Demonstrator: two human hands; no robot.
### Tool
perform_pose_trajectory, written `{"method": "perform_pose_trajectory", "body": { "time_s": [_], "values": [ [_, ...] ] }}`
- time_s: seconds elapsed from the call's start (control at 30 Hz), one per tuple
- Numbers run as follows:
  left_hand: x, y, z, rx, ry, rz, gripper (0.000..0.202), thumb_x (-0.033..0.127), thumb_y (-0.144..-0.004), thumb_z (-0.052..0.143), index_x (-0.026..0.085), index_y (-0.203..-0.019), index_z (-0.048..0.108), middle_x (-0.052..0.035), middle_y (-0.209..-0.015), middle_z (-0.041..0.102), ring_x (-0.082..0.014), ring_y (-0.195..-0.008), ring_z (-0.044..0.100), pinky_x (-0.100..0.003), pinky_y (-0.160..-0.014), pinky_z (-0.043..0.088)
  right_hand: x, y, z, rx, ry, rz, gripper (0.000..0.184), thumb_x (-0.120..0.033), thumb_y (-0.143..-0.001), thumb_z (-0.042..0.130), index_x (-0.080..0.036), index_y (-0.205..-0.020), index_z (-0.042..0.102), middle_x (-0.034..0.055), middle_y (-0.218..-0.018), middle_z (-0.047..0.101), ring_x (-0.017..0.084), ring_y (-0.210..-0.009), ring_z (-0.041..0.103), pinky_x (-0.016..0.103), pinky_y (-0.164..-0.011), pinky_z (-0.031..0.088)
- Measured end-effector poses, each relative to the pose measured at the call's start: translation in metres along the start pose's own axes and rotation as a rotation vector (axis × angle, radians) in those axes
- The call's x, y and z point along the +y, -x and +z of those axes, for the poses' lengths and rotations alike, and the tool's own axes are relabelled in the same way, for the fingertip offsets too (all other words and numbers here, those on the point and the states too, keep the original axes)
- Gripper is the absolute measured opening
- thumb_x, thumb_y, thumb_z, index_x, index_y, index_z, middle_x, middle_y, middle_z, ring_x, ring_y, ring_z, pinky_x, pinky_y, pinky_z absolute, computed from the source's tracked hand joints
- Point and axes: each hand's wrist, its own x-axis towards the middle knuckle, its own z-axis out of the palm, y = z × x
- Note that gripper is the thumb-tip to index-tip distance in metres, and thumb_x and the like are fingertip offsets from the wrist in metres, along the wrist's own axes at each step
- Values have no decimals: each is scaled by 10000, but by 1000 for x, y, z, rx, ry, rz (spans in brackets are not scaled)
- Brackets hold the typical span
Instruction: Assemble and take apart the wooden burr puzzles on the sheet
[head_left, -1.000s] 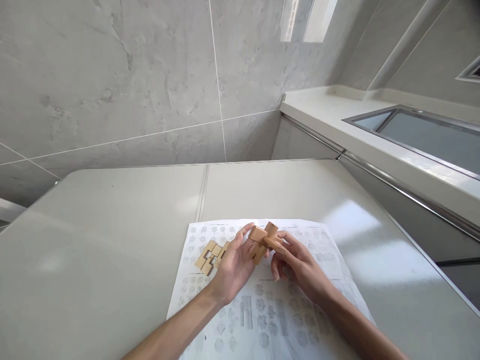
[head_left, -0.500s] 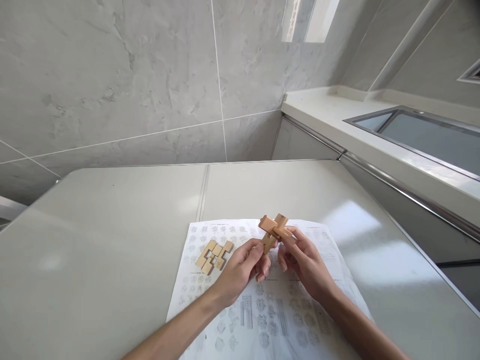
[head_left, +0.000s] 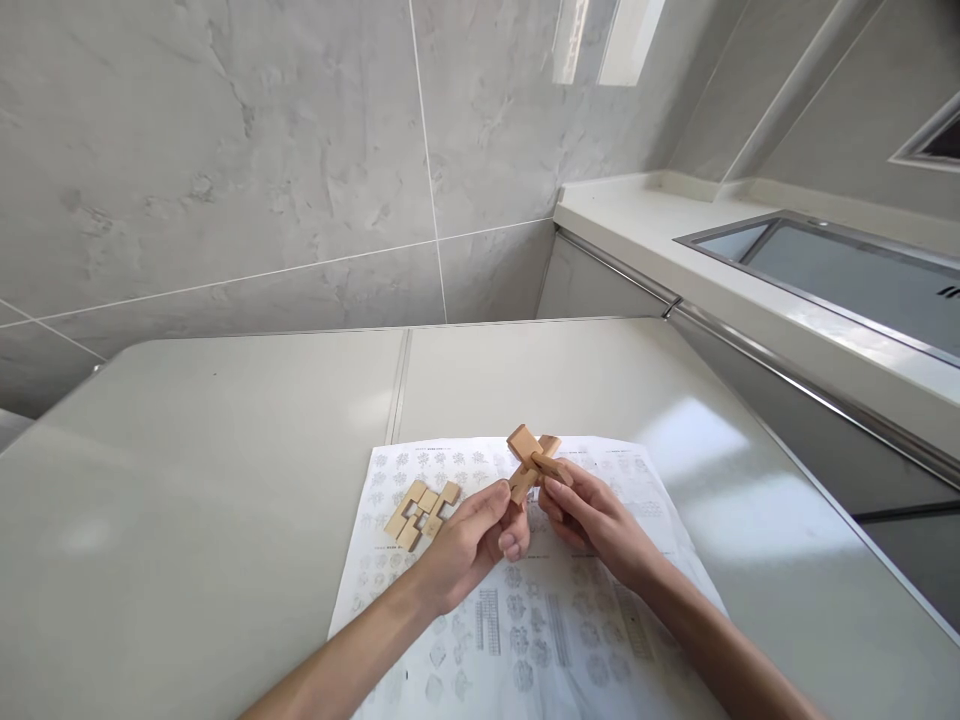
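A small cross of notched wooden puzzle bars (head_left: 531,458) is held a little above a printed sheet (head_left: 525,620). My left hand (head_left: 471,545) pinches the lower end of one bar between thumb and fingers. My right hand (head_left: 592,520) grips the crossing bar from the right, fingers curled. Several more notched wooden bars (head_left: 421,510) lie packed together flat on the sheet, just left of my left hand.
The sheet, printed with many small puzzle diagrams, lies on a pale grey table (head_left: 187,480) that has a seam down its middle. A grey tiled wall (head_left: 225,150) stands behind. To the right runs a white counter (head_left: 675,230) with a steel-rimmed sink (head_left: 847,270).
My left hand has closed from an open spread onto the bar's lower end. The wooden cross has risen and turned more upright, and both hands have shifted slightly left.
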Motion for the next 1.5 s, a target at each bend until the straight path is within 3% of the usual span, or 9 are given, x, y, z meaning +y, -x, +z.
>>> {"method": "perform_pose_trajectory", "body": {
  "time_s": [0.17,0.43,0.6,0.73,1.0,1.1,1.23,1.37,1.5],
  "values": [
    [-2,1,-2,-7,17,-5,393,525,-1036,665,170,-867,666,27,-640,469,-140,-626,416,-316,-692,360,4,1,-1,-70,-53,29,384,-582,-1040,647,-228,-911,573,-43,-761,469,100,-566,340,251,-499,276],
    [-1,-6,0,38,87,9,467,601,-1017,659,165,-850,669,39,-638,461,-128,-607,398,-294,-674,376,-5,4,5,-142,-133,80,471,-612,-1042,622,-200,-813,628,-19,-712,546,103,-529,417,283,-549,357],
    [0,-7,0,88,162,-12,397,533,-1008,707,160,-872,698,41,-649,471,-113,-593,405,-276,-648,382,-1,-3,-1,94,-330,56,329,-535,-975,747,-217,-1000,665,-22,-819,569,79,-490,306,268,-472,309],
    [1,-7,0,111,167,-18,332,462,-998,739,163,-860,695,42,-662,472,-110,-598,415,-279,-660,395,2,-10,-13,307,-483,-29,290,-461,-927,812,-234,-993,645,-36,-828,520,85,-509,278,253,-435,319],
    [2,-5,-1,117,138,-32,301,403,-1029,700,163,-848,681,29,-678,495,-120,-623,439,-287,-684,411,5,-13,-27,477,-505,-161,298,-534,-973,720,-273,-978,576,-50,-782,499,110,-487,290,282,-443,334],
    [1,-5,-1,118,126,-34,294,401,-1028,700,165,-854,681,26,-686,500,-123,-628,437,-289,-687,412,3,-12,-22,455,-383,-142,332,-570,-985,668,-271,-904,549,-55,-714,478,121,-481,292,292,-451,305],
    [2,-5,-1,116,104,-29,295,391,-1029,692,164,-841,674,24,-697,493,-123,-631,425,-285,-684,402,4,-9,-9,329,-166,-92,391,-536,-1002,678,-254,-782,520,-53,-618,441,138,-509,344,293,-483,312],
    [2,-5,1,109,74,-21,288,372,-1036,674,165,-835,664,19,-705,493,-129,-642,427,-290,-691,400,8,-6,5,251,-5,-96,339,-519,-991,735,-230,-848,628,-29,-640,552,144,-549,448,292,-531,353],
    [3,-5,4,107,45,-5,294,330,-1039,653,171,-793,623,14,-706,488,-136,-658,429,-292,-710,410,15,-3,14,161,368,-197,286,-482,-1063,619,-241,-911,649,3,-701,650,181,-608,560,315,-582,413]
  ]
}}
